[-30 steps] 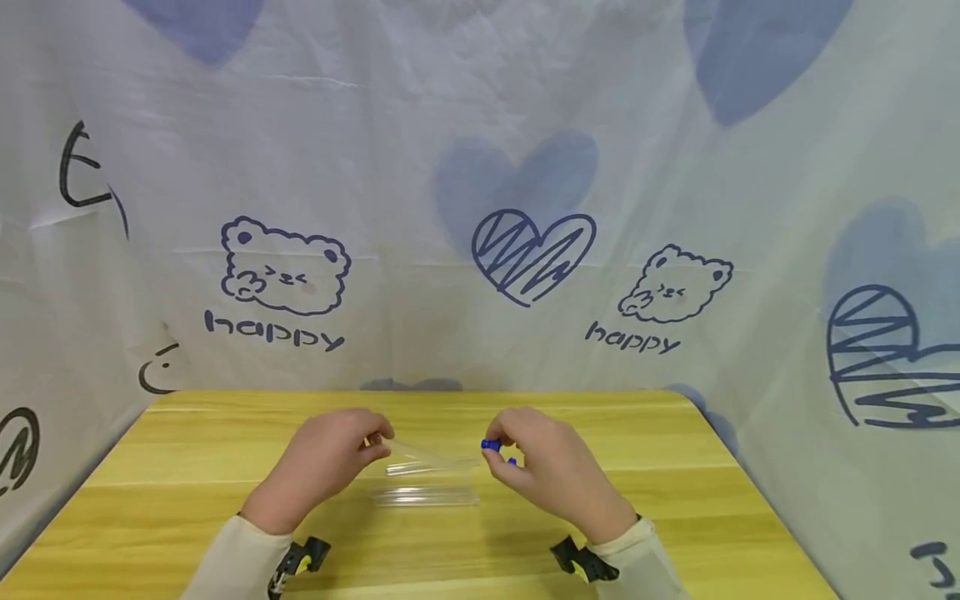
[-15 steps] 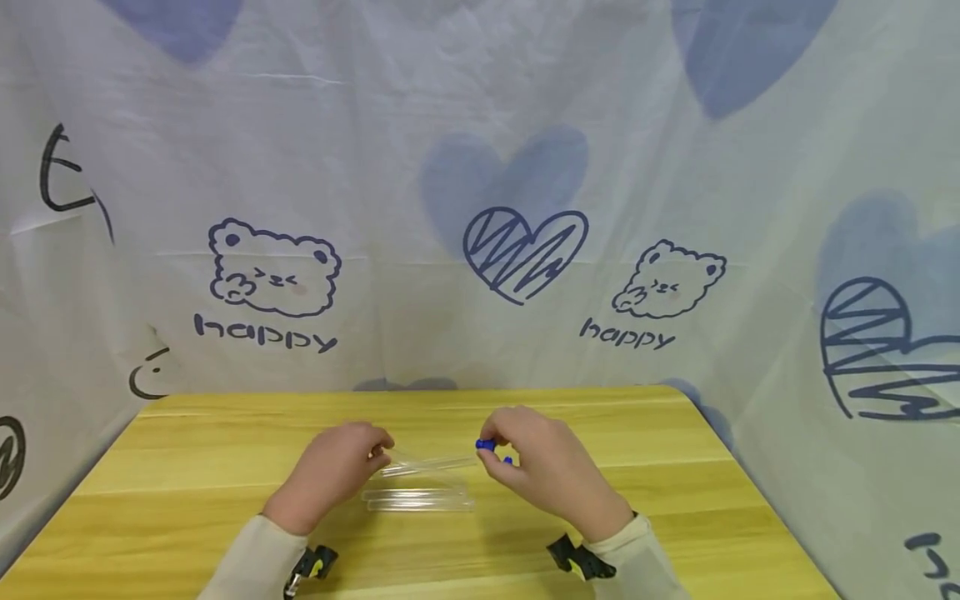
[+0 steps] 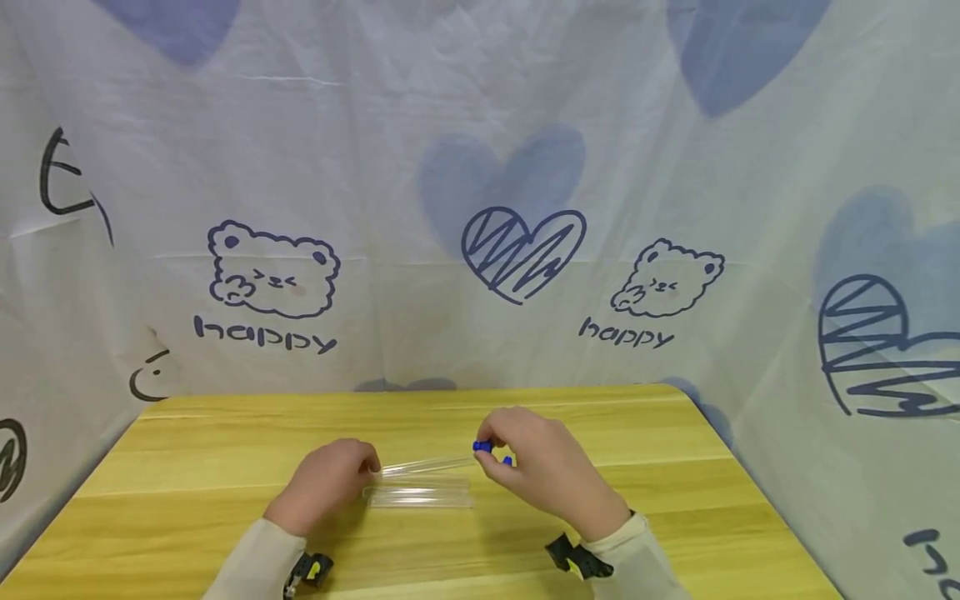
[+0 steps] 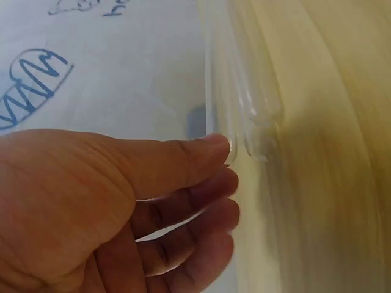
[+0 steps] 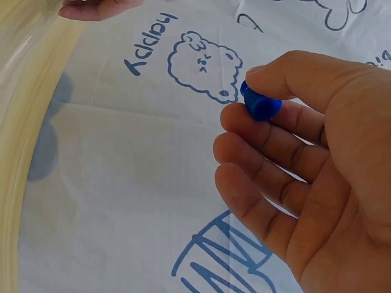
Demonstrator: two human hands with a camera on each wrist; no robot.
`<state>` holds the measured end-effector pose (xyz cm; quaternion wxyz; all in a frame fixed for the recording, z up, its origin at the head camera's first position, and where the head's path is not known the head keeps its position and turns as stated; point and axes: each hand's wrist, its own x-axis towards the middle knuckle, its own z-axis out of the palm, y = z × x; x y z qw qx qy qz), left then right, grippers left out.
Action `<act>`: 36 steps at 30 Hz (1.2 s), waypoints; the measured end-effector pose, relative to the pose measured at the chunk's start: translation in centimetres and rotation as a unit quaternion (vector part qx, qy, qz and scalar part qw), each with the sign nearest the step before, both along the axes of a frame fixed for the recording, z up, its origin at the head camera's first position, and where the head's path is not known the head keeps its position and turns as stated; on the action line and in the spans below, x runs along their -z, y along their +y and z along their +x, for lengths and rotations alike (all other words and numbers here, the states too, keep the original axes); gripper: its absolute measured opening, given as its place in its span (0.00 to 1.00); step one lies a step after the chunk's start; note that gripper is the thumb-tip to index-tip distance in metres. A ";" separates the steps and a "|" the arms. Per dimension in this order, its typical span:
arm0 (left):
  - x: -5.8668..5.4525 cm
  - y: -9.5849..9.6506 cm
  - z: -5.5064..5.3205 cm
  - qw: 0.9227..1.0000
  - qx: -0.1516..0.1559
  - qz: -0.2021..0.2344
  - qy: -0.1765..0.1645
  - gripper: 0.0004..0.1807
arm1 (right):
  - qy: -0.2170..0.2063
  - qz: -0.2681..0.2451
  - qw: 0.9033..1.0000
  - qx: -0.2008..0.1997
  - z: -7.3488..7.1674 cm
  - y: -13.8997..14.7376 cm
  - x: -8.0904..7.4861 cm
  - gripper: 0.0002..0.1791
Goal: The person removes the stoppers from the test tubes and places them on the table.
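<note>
Clear test tubes [image 3: 420, 498] lie side by side on the wooden table, and another clear tube [image 3: 427, 466] slants just behind them. At the left end of that slanted tube is my left hand [image 3: 330, 482]. Its thumb and index finger pinch the rounded tube end [image 4: 233, 152] in the left wrist view, the other fingers being loosely bent. My right hand [image 3: 536, 458] pinches a small blue stopper [image 5: 263, 102] between thumb and index finger. A second blue bit [image 3: 507, 461] shows in the gap of that hand; whether it is held or lies on the table I cannot tell.
The yellow wood-grain table [image 3: 420, 554] ends at the back against a pale cloth [image 3: 405, 333] printed with hearts and bears. More cloth hangs at both sides. A black strap with a small device [image 3: 579, 557] sits on each wrist.
The tube that my left hand held raised is down beside the others. My left hand has moved lower to the slanted tube's end. My right hand keeps its pinch on the blue stopper.
</note>
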<state>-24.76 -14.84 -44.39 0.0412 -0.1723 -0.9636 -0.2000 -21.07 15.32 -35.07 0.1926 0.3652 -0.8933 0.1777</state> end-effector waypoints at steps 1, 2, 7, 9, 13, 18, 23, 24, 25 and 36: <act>0.1 -0.2 -0.1 1.000 -0.002 0.001 -0.003 0.05 | -0.001 0.000 1.000 -0.001 0.0 -0.1 0.0 0.06; 0.3 -0.4 -0.2 1.000 -0.004 0.003 -0.007 0.05 | -0.003 0.001 1.000 -0.001 0.0 -0.1 0.0 0.06; 0.9 -1.2 -0.5 1.000 -0.006 0.004 -0.012 0.04 | -0.009 0.003 1.000 -0.003 -0.1 -0.4 0.0 0.06; 1.0 -1.3 -0.4 1.000 -0.007 0.003 -0.016 0.04 | -0.009 0.005 1.000 -0.005 -0.1 -0.5 0.1 0.06; 1.3 -1.6 -0.3 0.999 -0.013 0.009 -0.030 0.05 | -0.012 0.009 1.000 -0.009 -0.2 -0.7 0.1 0.05; 1.0 -1.9 -0.2 0.999 -0.014 0.014 -0.029 0.05 | -0.022 0.012 1.000 -0.002 -0.2 -0.8 0.1 0.05; -2.4 -2.2 0.8 1.000 -0.023 0.002 -0.018 0.07 | -0.034 0.012 0.999 0.021 -0.4 -0.7 0.3 0.13; -3.4 -2.3 1.2 0.999 -0.027 0.003 -0.017 0.08 | -0.032 0.012 0.999 0.023 -0.4 -0.6 0.3 0.15; -4.5 -2.3 1.6 0.999 -0.029 0.005 -0.015 0.10 | -0.026 0.013 0.999 0.024 -0.4 -0.5 0.4 0.17; -11.1 -2.4 4.9 0.999 -0.035 0.020 0.001 0.15 | 0.029 0.004 0.999 0.036 -0.7 0.0 0.8 0.08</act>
